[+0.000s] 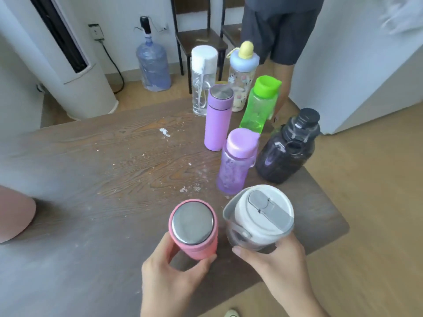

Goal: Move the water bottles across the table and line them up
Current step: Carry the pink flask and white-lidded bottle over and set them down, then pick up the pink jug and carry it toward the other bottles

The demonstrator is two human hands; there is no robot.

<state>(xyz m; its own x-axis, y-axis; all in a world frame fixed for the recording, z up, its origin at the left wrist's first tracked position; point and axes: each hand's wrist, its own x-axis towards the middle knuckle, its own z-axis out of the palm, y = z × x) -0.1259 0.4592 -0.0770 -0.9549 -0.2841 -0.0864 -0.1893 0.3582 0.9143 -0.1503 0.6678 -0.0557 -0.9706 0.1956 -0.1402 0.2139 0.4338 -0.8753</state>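
My left hand grips a pink flask with a steel lid near the table's front edge. Right beside it, my right hand holds a clear tumbler with a white and grey lid. Behind them on the wooden table stand a purple translucent bottle, a dark jug, a purple flask, a green bottle, a clear bottle with a white cap and a patterned bottle with a blue and yellow top.
A person in dark shorts stands past the table's far right corner. A large water jug and a white tower unit stand on the floor at the back left, dark chairs behind. White specks dot the tabletop.
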